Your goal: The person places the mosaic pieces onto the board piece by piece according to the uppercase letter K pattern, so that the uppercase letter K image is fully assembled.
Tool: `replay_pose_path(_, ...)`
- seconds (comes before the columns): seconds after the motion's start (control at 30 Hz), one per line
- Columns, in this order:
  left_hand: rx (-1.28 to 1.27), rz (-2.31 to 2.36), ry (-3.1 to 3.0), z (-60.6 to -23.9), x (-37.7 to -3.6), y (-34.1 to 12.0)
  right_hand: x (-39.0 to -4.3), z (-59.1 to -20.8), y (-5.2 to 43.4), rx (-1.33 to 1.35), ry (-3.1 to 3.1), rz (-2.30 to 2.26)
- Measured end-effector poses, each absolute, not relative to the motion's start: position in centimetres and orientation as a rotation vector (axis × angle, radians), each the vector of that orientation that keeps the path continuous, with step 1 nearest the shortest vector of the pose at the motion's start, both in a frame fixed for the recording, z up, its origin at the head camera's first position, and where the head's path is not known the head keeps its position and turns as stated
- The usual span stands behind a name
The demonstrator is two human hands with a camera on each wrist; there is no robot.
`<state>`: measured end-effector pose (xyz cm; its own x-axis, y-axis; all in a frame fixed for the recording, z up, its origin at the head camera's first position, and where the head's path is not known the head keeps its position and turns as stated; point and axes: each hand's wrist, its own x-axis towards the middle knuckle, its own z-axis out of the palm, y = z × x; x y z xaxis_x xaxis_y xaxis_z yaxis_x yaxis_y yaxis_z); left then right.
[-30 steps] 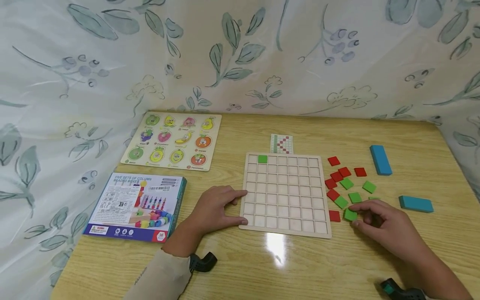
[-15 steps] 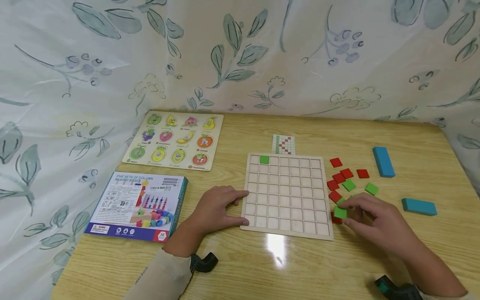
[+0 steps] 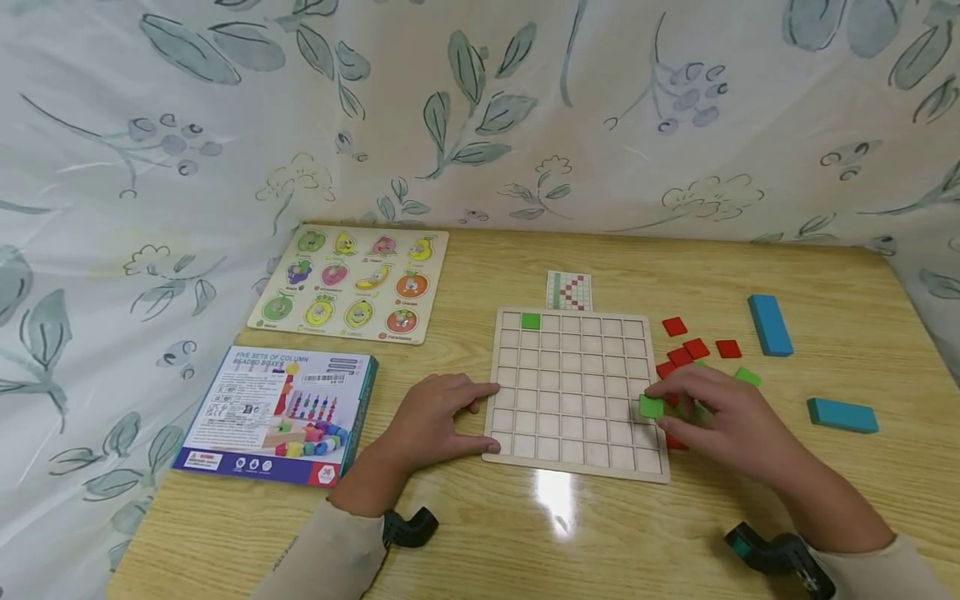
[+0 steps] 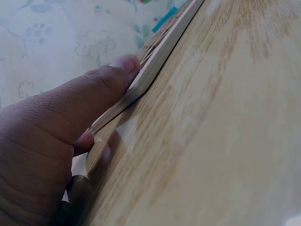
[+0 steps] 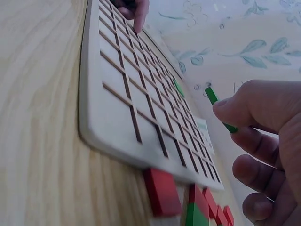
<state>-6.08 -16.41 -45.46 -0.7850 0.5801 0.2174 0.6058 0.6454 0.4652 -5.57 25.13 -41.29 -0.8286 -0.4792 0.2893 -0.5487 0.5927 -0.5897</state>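
Right hand (image 3: 727, 425) over the right edge of the board (image 3: 572, 380), and it's got a green tile (image 3: 651, 406)! Thumb and index fingertip close together, the tile pinched between them, up off the surface and tilted, the other fingers loosely curled. On the board's left edge, the left hand (image 3: 435, 425): thumb and index stretched wide apart, both touching the rim, the thumb by the near corner, nothing clasped. One seated tile (image 3: 531, 321), green as well, sits in the board's far row, second cell from the left. Just beyond the board, the pattern card (image 3: 569, 290). Right of the board, a scatter of red tiles (image 3: 727, 349) and loose green tiles (image 3: 747, 377), some hidden behind the right hand, and farther right of it, two blue blocks (image 3: 770, 325). Well left of the board, the box (image 3: 277, 412), with the fruit puzzle (image 3: 348, 283) behind it
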Motion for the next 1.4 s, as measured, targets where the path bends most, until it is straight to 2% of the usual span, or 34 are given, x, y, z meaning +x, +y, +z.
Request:
replay_pose_path(0.4,-1.022,-0.822,-2.793,-45.4,-6.1,-16.2,-7.0,-40.7,22.8,0.865,-2.753,1.105)
replay_pose_path(1.4,-1.012,-0.826,-2.805,-45.4,-6.0,-16.4,-13.1,-42.4,16.6,0.785,-2.833,1.265)
